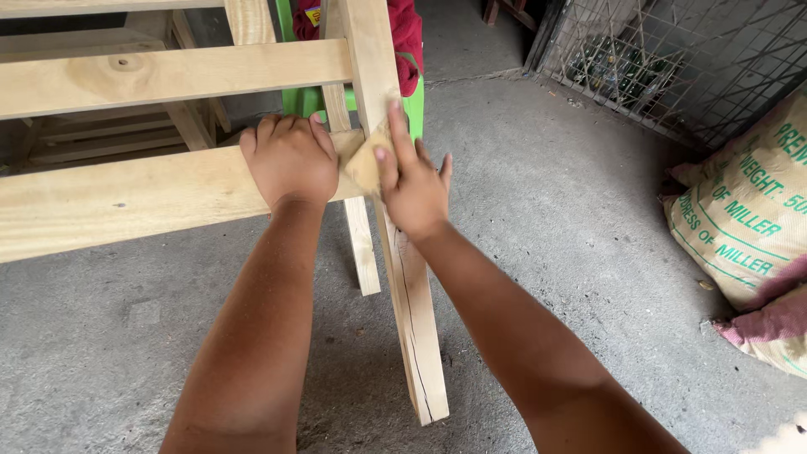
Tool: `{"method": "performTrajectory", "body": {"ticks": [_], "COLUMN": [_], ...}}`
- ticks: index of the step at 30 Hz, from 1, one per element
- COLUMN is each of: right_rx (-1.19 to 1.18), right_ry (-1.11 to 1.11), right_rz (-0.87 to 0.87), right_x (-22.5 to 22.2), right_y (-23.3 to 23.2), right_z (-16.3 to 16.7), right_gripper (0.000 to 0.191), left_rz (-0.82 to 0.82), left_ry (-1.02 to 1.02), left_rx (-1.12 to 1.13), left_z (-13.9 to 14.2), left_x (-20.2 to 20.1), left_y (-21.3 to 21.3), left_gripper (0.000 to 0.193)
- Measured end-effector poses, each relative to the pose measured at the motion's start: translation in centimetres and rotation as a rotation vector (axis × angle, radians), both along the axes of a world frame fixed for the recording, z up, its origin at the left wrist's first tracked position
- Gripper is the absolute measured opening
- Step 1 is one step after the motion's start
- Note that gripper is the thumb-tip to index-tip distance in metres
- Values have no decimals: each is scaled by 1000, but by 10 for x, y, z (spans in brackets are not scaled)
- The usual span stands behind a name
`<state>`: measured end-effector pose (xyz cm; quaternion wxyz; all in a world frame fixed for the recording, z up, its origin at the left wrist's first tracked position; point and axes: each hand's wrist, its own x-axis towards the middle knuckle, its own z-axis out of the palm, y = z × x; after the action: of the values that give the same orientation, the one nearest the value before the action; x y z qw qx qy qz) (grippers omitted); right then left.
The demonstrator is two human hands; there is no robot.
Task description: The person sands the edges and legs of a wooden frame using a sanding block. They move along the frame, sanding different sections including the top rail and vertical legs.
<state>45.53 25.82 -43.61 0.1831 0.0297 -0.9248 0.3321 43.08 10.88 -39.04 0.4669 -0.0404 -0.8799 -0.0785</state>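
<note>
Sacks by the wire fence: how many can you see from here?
2. A tan printed sack leans near the wire fence at the right edge; a pinkish sack lies just below it, partly cut off by the frame. More may be out of view.
</note>
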Motion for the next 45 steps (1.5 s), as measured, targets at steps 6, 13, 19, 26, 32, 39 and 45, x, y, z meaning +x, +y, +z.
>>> {"method": "performTrajectory", "body": {"ticks": [6, 13, 19, 26, 32, 39, 45], "right_rx": [87, 148, 10, 148, 222, 165, 122], "right_ry": [144, -107, 58, 18, 1, 203, 205], "right_rz": [89, 108, 65, 53, 106, 66, 75], "right_x": [67, 124, 35, 88, 187, 75, 94], "right_y": [15, 25, 3, 10, 23, 8, 8], "right_z": [-68, -106, -13, -72, -143, -45, -70], "right_gripper": [65, 82, 83, 78, 73, 77, 78], "left_rz": [-47, -199, -293, -237, -193, -223, -214], "left_ry": [-165, -269, -405, -453, -502, -518, -529], "left_rx": [1, -106, -25, -90, -70, -61, -73], "left_z": [-4, -30, -38, -39, -48, -52, -54], "left_x": [5, 37, 53, 59, 68, 76, 76], "left_y": [1, 5, 3, 6, 10, 10, 8], "left_gripper": [36, 60, 59, 61, 61, 62, 62]}}
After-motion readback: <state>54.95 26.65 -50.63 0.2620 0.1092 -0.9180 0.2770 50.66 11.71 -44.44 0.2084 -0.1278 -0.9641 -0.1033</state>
